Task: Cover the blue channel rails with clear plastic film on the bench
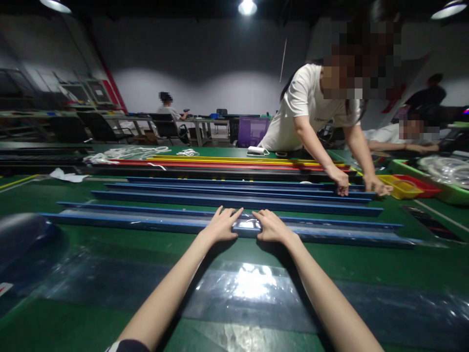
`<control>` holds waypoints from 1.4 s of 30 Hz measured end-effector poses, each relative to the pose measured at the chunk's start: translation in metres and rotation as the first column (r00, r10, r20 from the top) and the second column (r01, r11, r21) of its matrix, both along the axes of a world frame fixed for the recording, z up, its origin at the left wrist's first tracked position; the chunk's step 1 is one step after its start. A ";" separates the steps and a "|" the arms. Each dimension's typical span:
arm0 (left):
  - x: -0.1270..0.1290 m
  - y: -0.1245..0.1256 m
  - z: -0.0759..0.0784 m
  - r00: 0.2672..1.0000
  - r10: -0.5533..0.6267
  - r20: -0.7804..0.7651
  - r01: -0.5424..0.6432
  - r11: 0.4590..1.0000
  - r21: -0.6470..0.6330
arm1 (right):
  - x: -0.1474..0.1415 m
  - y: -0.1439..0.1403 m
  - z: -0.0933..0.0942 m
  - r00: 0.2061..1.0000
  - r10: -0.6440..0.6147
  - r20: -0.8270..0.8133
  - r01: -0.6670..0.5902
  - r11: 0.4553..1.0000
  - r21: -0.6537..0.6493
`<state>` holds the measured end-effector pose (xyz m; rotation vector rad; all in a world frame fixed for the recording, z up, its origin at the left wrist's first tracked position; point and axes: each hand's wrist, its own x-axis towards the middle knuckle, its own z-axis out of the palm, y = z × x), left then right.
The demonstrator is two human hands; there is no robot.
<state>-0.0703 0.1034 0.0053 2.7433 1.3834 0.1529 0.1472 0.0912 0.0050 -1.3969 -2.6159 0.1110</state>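
A long blue channel profile (pixel 154 223) lies across the green table (pixel 110 313) in front of me, with clear plastic film (pixel 247 223) inside it. My left hand (pixel 222 226) grips the channel near its middle, thumb at the near wall and fingers over the far wall. A short gap to the right, my right hand (pixel 270 227) grips the same channel in a like way. Closer to me, a wide strip of clear plastic film (pixel 234 293) lies flat and shiny under my forearms.
More blue profiles (pixel 227 199) lie behind mine, where a co-worker's hands (pixel 342 180) touch them. Beyond are yellow and red profiles (pixel 238 164) and white cords (pixel 124 154). Yellow (pixel 403 188) and green bins (pixel 447 188) stand right; a dark shiny bundle (pixel 22 244) sits left.
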 end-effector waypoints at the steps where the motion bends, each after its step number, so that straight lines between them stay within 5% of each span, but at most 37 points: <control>1: -0.005 0.000 -0.001 1.000 0.013 -0.004 -0.013 1.000 0.005 | -0.009 0.000 0.001 1.000 0.002 0.008 -0.002 1.000 0.000; 6: -0.033 0.000 -0.002 1.000 0.024 -0.011 -0.023 0.999 0.036 | -0.037 -0.002 0.004 0.999 -0.011 0.040 0.012 1.000 -0.015; 12: -0.044 0.004 -0.001 0.999 0.008 -0.049 -0.005 0.998 0.069 | -0.033 -0.008 0.000 1.000 0.005 -0.019 -0.004 0.999 0.049; 17: -0.063 0.006 0.005 0.994 0.050 -0.099 -0.045 0.998 0.044 | -0.008 -0.016 -0.002 0.999 0.013 -0.033 -0.009 0.992 0.123; 28: -0.114 0.002 0.015 0.963 0.182 -0.197 -0.188 0.982 -0.014 | 0.077 -0.029 -0.009 0.980 -0.200 0.019 0.199 0.978 0.062; 34: -0.084 -0.011 0.024 0.935 0.244 -0.257 -0.265 0.963 -0.050 | 0.075 -0.027 -0.009 0.982 -0.179 0.059 0.175 0.982 0.069; 42: 0.015 -0.031 0.023 0.987 -0.070 -0.142 0.055 0.992 -0.110 | 0.075 -0.027 -0.006 0.983 -0.174 0.051 0.173 0.984 0.038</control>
